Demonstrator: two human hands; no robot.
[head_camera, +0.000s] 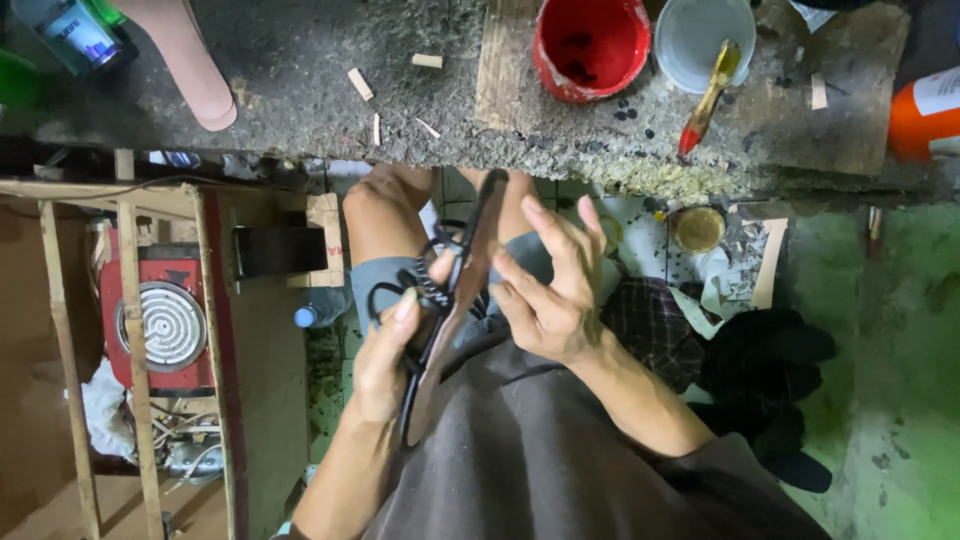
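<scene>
We are gripping the long dark strip (462, 290) and its black cord (400, 295) in our left hand (385, 355), our right hand (550, 285) brushing it open-fingered, the paintbrush (708, 98) lying untouched by the red pot (590, 45).

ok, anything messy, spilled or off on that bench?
Yes. Dark drips spot the bench below the red paint bucket, and a paint-tipped brush lies loose, leaning off the white cup. Wood chips are scattered around. The left hand grips a dark wooden strip; the right hand is open beside it.
</scene>
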